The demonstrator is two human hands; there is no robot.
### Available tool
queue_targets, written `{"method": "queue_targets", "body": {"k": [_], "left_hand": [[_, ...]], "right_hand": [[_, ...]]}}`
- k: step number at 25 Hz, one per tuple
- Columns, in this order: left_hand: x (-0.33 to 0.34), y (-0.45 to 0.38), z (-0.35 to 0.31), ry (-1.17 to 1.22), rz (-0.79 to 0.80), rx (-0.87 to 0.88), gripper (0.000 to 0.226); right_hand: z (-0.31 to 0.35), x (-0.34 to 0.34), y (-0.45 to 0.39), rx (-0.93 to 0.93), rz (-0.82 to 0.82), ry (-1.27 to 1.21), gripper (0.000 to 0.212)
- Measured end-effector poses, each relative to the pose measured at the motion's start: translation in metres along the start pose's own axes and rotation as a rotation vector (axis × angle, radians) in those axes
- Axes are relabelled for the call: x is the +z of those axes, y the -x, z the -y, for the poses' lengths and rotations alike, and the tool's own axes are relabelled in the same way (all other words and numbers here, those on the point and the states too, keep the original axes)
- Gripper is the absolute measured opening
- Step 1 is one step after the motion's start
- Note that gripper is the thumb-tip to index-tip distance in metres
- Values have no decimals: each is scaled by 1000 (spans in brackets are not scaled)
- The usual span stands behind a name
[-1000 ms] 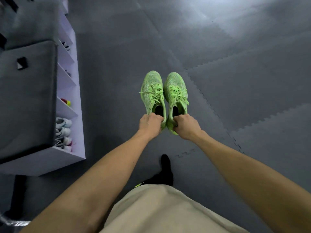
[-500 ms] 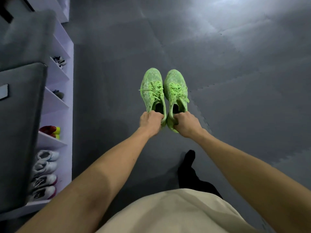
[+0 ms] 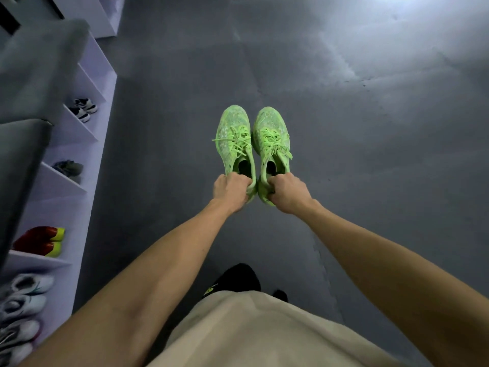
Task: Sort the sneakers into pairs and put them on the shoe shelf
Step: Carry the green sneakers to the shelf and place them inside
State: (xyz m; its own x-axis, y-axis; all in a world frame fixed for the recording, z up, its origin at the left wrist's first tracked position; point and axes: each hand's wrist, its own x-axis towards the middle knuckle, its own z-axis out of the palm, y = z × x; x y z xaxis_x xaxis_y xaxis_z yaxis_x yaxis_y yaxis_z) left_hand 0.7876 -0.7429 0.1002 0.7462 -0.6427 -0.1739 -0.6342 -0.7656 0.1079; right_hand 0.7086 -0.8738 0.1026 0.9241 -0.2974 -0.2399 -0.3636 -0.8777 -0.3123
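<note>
Two neon green sneakers hang side by side over the grey floor, toes pointing away from me. My left hand [image 3: 230, 191] grips the heel of the left green sneaker [image 3: 234, 139]. The heel of the right green sneaker [image 3: 272, 140] is gripped by my right hand [image 3: 287, 192]. The white shoe shelf [image 3: 79, 160] stands along the left edge. Its compartments hold black-and-white sneakers [image 3: 84, 108], a dark grey pair [image 3: 68, 167], a red and yellow pair [image 3: 39, 241] and several white sneakers [image 3: 23, 300] at the bottom.
A grey padded seat or cushion [image 3: 23, 165] covers the shelf's top at the far left. The floor is grey interlocking foam mat [image 3: 370, 154]. My black-socked foot [image 3: 239, 278] and beige shorts [image 3: 251, 332] show below.
I have moved closer to the shelf, and more of its compartments show at the left. Both hands keep the same grip on the green sneakers, which stay side by side.
</note>
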Motion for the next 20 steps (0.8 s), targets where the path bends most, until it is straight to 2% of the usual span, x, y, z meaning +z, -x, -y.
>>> {"method": "queue_targets", "body": {"k": [7, 14, 20], "left_hand": [[-20, -193, 34, 21, 8, -29, 22], [-70, -382, 106, 24, 22, 25, 21], [-95, -530, 156, 30, 41, -24, 19]], "right_hand": [[-30, -42, -195, 0, 2, -1, 10], [-18, -94, -388, 34, -13, -14, 13], [-19, -127, -543, 17, -15, -18, 15]]}}
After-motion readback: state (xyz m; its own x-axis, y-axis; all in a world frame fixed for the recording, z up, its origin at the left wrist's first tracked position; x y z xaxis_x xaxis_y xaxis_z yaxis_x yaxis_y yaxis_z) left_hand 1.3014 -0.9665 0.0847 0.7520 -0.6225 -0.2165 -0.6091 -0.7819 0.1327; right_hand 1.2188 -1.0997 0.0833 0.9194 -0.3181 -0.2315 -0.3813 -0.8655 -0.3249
